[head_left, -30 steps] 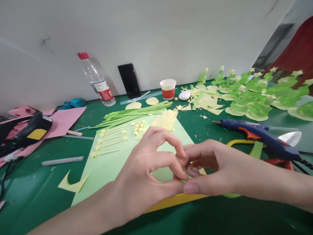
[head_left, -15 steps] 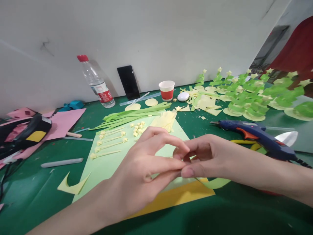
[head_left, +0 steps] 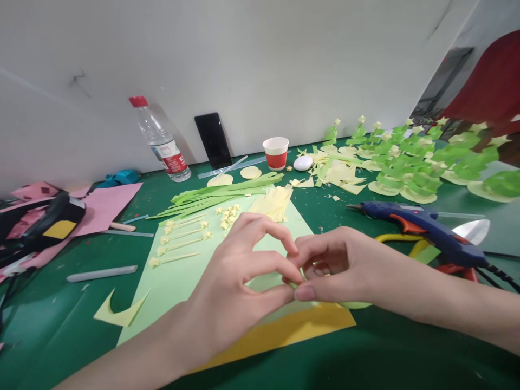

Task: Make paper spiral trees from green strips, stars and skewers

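Note:
Over the pale green sheet, my left hand and my right hand meet at the fingertips. Both are closed in a pinch on a narrow green paper strip; most of it is hidden by the fingers, and a piece shows below my right hand. On the sheet lie small pale yellow paper stars, several thin sticks with stars at their ends, and a stack of pale yellow paper strips. Longer green paper strips lie along its far edge.
A blue glue gun lies right, near yellow-handled scissors. Finished green paper plants stand back right. A bottle, phone and paper cup line the wall. Pink paper lies left.
My fingers have shifted slightly, and the left fingers are more curled and raised at the strip. Less of the green strip shows below my right hand.

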Demonstrator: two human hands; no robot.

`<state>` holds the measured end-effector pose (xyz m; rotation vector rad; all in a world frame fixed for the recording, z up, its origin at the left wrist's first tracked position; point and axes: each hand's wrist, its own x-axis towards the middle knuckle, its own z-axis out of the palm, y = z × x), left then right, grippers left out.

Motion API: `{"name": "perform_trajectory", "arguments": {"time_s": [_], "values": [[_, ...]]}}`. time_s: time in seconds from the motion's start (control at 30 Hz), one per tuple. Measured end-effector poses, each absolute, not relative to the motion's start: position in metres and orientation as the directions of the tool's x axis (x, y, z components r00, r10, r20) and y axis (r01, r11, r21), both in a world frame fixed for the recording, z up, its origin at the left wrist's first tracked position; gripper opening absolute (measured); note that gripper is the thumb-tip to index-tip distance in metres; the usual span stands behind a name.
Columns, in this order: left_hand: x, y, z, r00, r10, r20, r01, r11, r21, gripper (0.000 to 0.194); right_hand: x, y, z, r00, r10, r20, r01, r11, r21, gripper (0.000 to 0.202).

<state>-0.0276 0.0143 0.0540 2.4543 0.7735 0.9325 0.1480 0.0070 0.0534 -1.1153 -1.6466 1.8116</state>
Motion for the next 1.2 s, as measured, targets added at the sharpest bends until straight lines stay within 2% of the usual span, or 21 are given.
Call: {"name": "perform_trajectory", "arguments": {"time_s": [0.1,0.23,0.43,0.67,0.8,0.97,1.2], "values": [[-0.0296,0.0171,0.0593,0.702,0.549,0.454,0.341,-0.819,0.462,0.015,0.1509,0.0096,0.0556,-0.559,0.762,-0.327,0.215,-0.248,-0.945,0.019],[-0.0325,0.0181,0.0621,0.754,0.514,0.408,0.322,-0.831,0.453,0.021,0.1519,0.0112,0.0534,-0.577,0.745,-0.334,0.236,-0.239,-0.942,0.019],[-0.0354,0.0175,0.0587,0.625,0.634,0.454,0.364,-0.752,0.549,0.017,0.1511,0.0097,0.0554,-0.620,0.714,-0.325,0.294,-0.173,-0.940,0.018],[-0.0299,0.0151,0.0568,0.604,0.672,0.429,0.329,-0.700,0.634,0.024,0.1473,0.0057,0.0554,-0.580,0.771,-0.263,0.216,-0.166,-0.962,0.013],[-0.0283,0.0133,0.0589,0.601,0.672,0.432,0.371,-0.714,0.595,0.023,0.1459,0.0048,0.0536,-0.547,0.794,-0.263,0.219,-0.168,-0.961,0.014],[-0.0316,0.0133,0.0584,0.579,0.631,0.517,0.367,-0.767,0.526,0.016,0.1469,0.0053,0.0536,-0.535,0.809,-0.243,0.161,-0.184,-0.970,0.017],[-0.0280,0.0115,0.0558,0.586,0.579,0.567,0.368,-0.813,0.450,0.015,0.1466,0.0038,0.0529,-0.559,0.798,-0.225,0.187,-0.144,-0.972,0.018]]}}
